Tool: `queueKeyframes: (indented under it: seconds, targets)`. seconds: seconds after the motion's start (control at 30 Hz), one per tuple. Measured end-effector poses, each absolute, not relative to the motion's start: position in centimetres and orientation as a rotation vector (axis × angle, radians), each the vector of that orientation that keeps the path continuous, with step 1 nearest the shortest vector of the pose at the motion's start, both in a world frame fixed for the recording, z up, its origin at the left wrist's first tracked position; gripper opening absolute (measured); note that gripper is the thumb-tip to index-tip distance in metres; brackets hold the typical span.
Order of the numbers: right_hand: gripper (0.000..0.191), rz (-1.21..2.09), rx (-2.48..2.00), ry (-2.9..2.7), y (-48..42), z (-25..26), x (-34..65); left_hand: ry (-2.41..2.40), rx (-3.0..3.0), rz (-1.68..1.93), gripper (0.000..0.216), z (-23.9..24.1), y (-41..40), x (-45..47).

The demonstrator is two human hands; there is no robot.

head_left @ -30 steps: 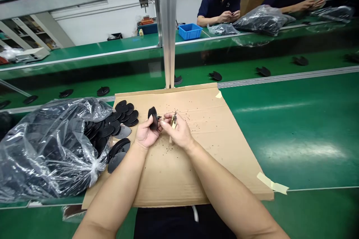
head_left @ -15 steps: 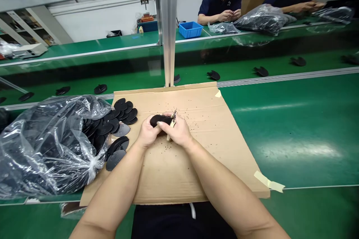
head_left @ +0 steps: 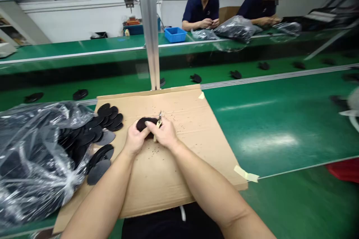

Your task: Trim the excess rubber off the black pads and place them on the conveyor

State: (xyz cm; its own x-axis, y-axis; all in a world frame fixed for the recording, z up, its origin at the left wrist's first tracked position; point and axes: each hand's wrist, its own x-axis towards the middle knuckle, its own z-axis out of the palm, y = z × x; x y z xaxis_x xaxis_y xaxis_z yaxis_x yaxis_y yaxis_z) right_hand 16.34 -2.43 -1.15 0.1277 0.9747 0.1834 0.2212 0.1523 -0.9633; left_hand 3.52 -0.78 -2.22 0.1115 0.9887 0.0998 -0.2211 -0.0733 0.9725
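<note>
Over the middle of the cardboard sheet (head_left: 165, 179), my left hand (head_left: 133, 139) is closed around a dark, rounded plastic part (head_left: 146, 122). My right hand (head_left: 167, 133) grips small nippers (head_left: 159, 122) with pale yellow handles and metal jaws pointing away from me. Its thumb also rests on the dark part, so both hands meet there. Whether the jaws touch the part is too small to tell. Tiny black scraps lie scattered on the cardboard around my hands. Left of them is a pile of black oval discs (head_left: 94, 129), spilling from a clear plastic bag (head_left: 33, 168).
A metal post (head_left: 152, 44) rises behind the cardboard. Beyond runs a green belt carrying spaced black parts (head_left: 235, 74). Across it, two people in dark shirts work near a blue bin (head_left: 175, 35) and plastic bags (head_left: 235, 28). Tape (head_left: 246, 174) holds the cardboard's right corner.
My view has turned to the right, so the scene sits further left and a red object shows at the right edge. Both hands keep their hold on the dark part and nippers.
</note>
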Motion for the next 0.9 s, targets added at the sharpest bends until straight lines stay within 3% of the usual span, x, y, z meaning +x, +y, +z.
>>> queueKeyframes:
  seconds: [0.23,0.53,0.77,0.9]
  targets:
    - [0.031,0.767,-1.445,-1.302,-2.6,-0.9,15.9,0.973,1.034,1.239,0.056,-3.5,-0.6,3.6]
    - [0.034,0.791,-1.498,-1.317,-1.9,-1.4,16.0,0.910,0.895,1.215,0.050,-2.1,-0.7,4.0]
    - [0.040,0.931,-1.051,-1.251,-1.7,-1.1,16.9,0.737,0.461,1.123,0.030,-1.0,-0.1,3.3]
    - [0.022,0.837,-0.974,-1.389,-2.1,-0.8,17.4,0.721,0.250,0.994,0.014,-0.6,0.4,2.3]
